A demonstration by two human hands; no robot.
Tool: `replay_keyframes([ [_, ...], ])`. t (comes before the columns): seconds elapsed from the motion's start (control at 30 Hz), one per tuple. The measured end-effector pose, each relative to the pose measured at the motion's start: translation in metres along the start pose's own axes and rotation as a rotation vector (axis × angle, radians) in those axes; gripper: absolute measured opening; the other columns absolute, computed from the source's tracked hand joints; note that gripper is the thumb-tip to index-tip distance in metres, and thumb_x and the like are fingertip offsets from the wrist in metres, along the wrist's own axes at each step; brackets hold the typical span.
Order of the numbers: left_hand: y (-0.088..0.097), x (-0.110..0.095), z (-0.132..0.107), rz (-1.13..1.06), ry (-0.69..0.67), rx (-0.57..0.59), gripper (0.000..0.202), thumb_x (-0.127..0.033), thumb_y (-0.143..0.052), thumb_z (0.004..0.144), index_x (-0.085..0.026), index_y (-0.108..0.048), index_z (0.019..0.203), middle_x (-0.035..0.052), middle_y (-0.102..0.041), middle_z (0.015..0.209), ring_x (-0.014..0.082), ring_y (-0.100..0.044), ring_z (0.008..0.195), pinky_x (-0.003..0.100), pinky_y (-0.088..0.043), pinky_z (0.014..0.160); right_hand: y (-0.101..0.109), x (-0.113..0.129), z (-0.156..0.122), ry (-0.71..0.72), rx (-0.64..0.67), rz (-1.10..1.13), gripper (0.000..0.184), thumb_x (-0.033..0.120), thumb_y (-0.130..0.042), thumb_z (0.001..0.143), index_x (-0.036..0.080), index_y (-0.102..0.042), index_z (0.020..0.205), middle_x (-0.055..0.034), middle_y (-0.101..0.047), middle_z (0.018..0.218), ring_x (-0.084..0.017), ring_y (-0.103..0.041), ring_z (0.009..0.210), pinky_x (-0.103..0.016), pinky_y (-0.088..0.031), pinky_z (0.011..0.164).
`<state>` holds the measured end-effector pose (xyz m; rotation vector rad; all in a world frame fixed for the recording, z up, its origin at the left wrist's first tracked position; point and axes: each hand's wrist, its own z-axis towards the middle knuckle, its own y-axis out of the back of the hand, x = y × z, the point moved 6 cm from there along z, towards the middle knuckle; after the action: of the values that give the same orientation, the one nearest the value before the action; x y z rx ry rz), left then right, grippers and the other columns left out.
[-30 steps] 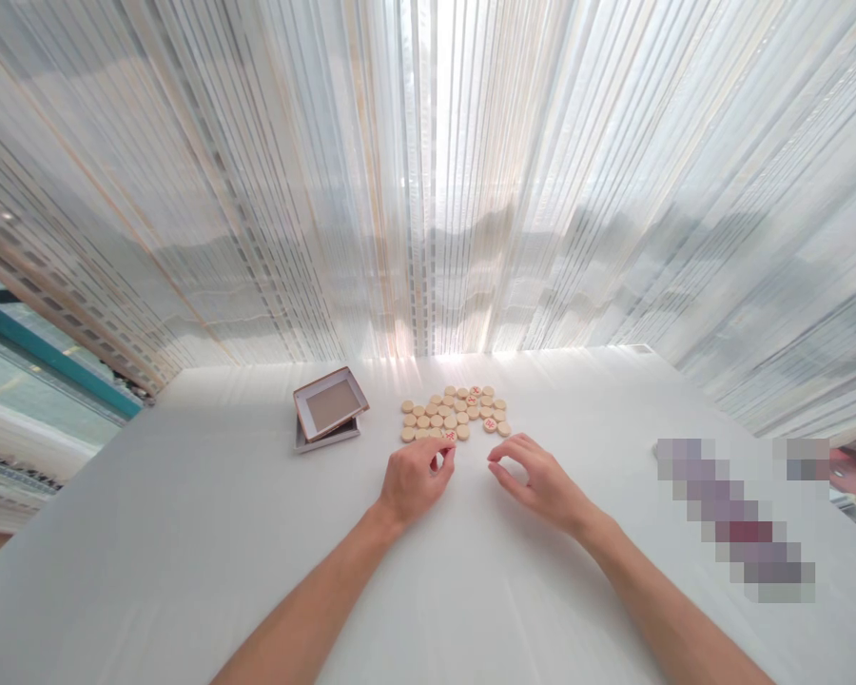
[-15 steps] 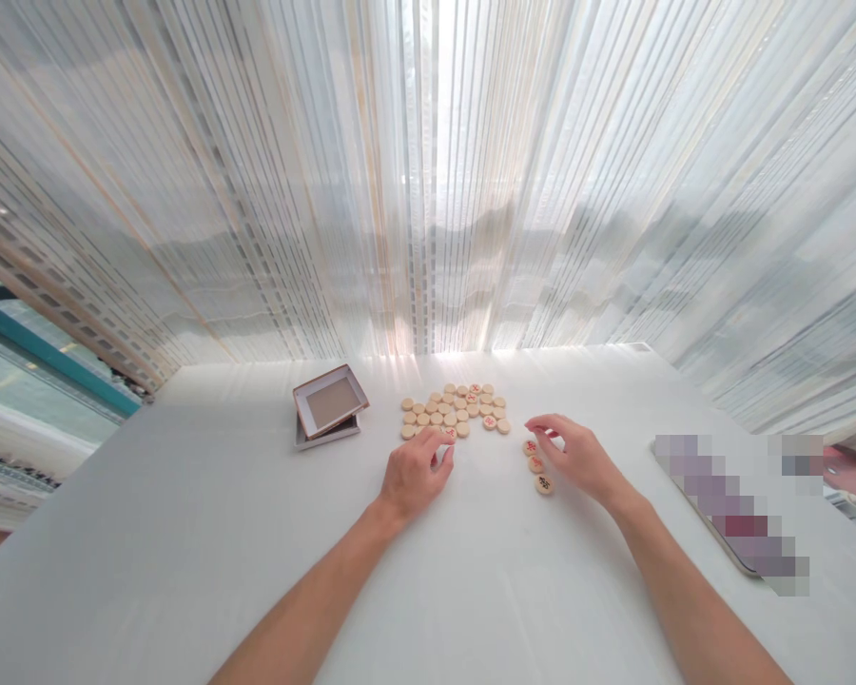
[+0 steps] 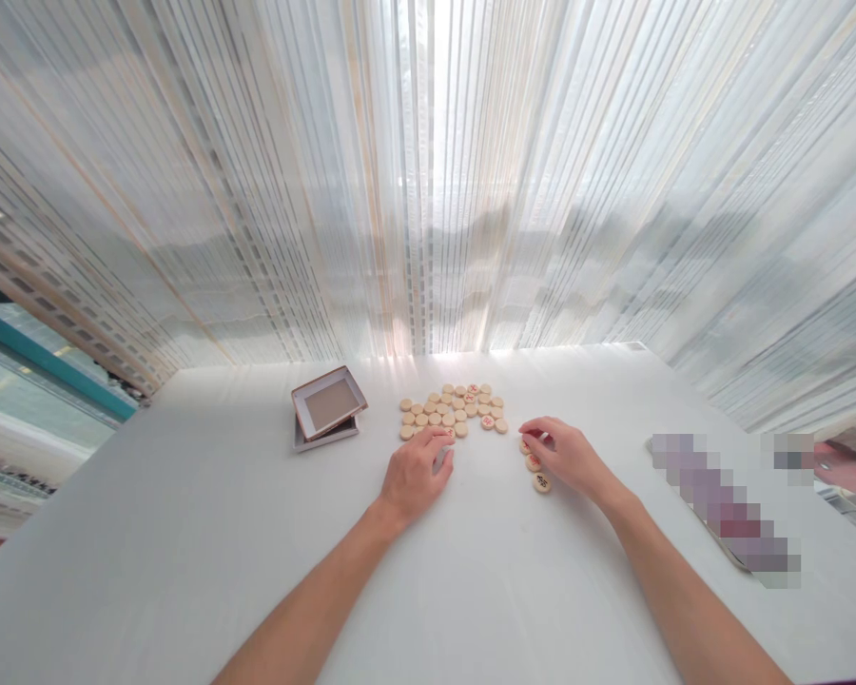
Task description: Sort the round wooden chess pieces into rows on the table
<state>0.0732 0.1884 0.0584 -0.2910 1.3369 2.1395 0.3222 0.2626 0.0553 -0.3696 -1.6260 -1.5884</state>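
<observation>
Wooden discs (image 3: pixel 442 409) inside far edge (image 3: pixel 556 351), room between left hand (image 3: pixel 415 474) and right hand (image 3: pixel 565 451)

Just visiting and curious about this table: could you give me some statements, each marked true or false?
1. The left hand is at the near edge of the disc cluster. True.
2. The box is right of the cluster. False: it is left of it.
3. The right hand is at a short row of discs. True.
4. The row's nearest disc has a red marking. False: it is black.
5. Some cluster discs show red markings. True.
</observation>
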Motion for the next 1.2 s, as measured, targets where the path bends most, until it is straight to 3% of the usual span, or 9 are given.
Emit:
replay_keyframes([
  [0.3,-0.003,0.0,0.0,-0.004,-0.011,0.017,0.021,-0.015,-0.06,0.091,-0.024,-0.067,0.109,0.0025,-0.068,0.117,0.0172,-0.068,0.086,0.031,-0.057,0.078,0.012,-0.002,-0.003,-0.08,0.05,0.026,0.031,0.048,-0.052,0.093,0.026,-0.068,0.107,-0.0058,-0.071,0.104,-0.023,-0.066,0.09,-0.038,-0.053,0.086],
  [0.53,-0.003,0.0,0.0,0.007,-0.015,0.041,0.021,-0.015,-0.06,0.091,-0.025,-0.067,0.109,0.0024,-0.067,0.117,0.0175,-0.068,0.086,0.031,-0.057,0.077,0.029,-0.007,-0.014,-0.085,0.35,0.003,0.045,0.058,-0.069,0.079,0.032,-0.071,0.117,-0.0056,-0.066,0.118,-0.027,-0.062,0.104,-0.037,-0.05,0.091],
  [0.67,-0.003,0.0,0.001,0.004,-0.009,0.05,0.022,-0.015,-0.061,0.091,-0.025,-0.066,0.109,0.0021,-0.067,0.117,0.0176,-0.068,0.086,0.032,-0.057,0.078,0.029,-0.002,-0.019,-0.055,0.407,0.015,0.054,0.054,-0.077,0.072,0.036,-0.068,0.123,-0.0052,-0.061,0.125,-0.027,-0.059,0.111,-0.036,-0.048,0.096],
  [0.8,-0.004,0.0,0.001,-0.001,-0.016,0.037,0.022,-0.014,-0.061,0.09,-0.025,-0.067,0.108,0.0025,-0.067,0.117,0.0179,-0.068,0.087,0.032,-0.057,0.08,0.029,0.008,-0.021,-0.025,0.402,0.038,0.038,0.047,-0.077,0.073,0.035,-0.072,0.109,-0.003,-0.049,0.142,-0.028,-0.053,0.123,-0.038,-0.045,0.101],
  [0.9,-0.004,0.0,0.001,-0.004,-0.021,0.039,0.022,-0.014,-0.061,0.09,-0.025,-0.067,0.109,0.0027,-0.067,0.117,0.0179,-0.068,0.087,0.032,-0.057,0.08,0.028,0.014,-0.022,-0.028,0.426,0.057,0.024,0.044,-0.074,0.075,0.032,-0.074,0.096,-0.0025,-0.05,0.142,-0.028,-0.054,0.121,-0.036,-0.048,0.095],
  [1.2,-0.004,0.0,0.001,0.005,-0.027,0.046,0.022,-0.015,-0.062,0.09,-0.025,-0.067,0.108,0.0024,-0.067,0.117,0.018,-0.068,0.088,0.033,-0.057,0.082,0.022,0.014,-0.018,-0.031,0.421,0.075,0.02,0.042,-0.072,0.075,0.027,-0.075,0.088,-0.0052,-0.059,0.133,-0.026,-0.062,0.106,-0.034,-0.05,0.082],
])
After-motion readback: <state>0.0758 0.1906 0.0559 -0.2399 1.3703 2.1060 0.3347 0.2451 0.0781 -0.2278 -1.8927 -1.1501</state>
